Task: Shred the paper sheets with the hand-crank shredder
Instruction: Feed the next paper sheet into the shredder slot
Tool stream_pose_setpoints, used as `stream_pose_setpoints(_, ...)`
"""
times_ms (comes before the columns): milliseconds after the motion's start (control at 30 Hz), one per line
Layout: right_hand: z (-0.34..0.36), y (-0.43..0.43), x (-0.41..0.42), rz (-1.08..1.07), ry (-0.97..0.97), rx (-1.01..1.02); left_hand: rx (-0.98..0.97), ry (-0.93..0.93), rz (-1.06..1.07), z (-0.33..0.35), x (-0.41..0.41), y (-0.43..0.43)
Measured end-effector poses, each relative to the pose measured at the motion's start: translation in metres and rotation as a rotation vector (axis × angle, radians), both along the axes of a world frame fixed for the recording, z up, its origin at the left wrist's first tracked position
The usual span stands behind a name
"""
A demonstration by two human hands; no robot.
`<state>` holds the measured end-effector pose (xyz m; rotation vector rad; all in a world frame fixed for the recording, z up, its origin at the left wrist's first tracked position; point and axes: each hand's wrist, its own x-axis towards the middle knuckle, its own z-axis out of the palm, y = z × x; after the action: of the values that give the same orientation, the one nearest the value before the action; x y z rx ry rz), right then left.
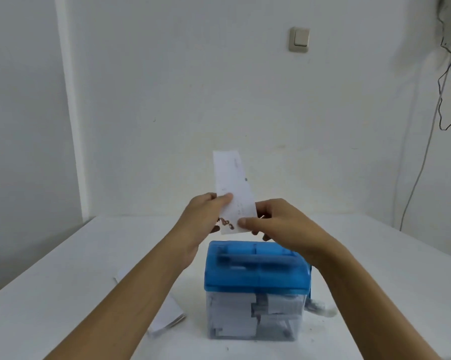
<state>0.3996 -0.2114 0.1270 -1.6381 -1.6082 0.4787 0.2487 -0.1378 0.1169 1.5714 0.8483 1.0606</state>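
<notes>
A narrow white paper strip point(232, 183) stands upright in the air above the shredder. My left hand point(201, 216) pinches its left edge with thumb on the front. My right hand point(279, 222) pinches its lower right corner. Below them sits the hand-crank shredder, with a blue lid point(255, 266) and a clear bin point(253, 318) holding white paper shreds. Its crank handle point(320, 307) sticks out low on the right side. A small stack of white paper sheets point(167, 315) lies on the table left of the shredder, partly hidden by my left forearm.
The white table point(63, 281) runs to a white wall at the back. A light switch point(299, 38) is on that wall. Loose cables point(448, 100) hang down the wall at the far right.
</notes>
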Motion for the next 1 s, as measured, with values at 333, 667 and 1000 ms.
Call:
stream_pose_setpoints(333, -0.038, 0.014, 0.025, -0.122, -0.208, -0.002, 0.288, 0.479, 0.025, -0.036, -0.011, 0.013)
stream_pose_setpoints(667, -0.049, 0.004, 0.022, -0.154, -0.192, 0.087, 0.413, 0.555, 0.002, -0.040, -0.019, 0.013)
stream_pose_setpoints(1000, -0.048, -0.001, 0.018, -0.148, -0.245, 0.112, 0.413, 0.653, 0.033, -0.042, -0.016, 0.015)
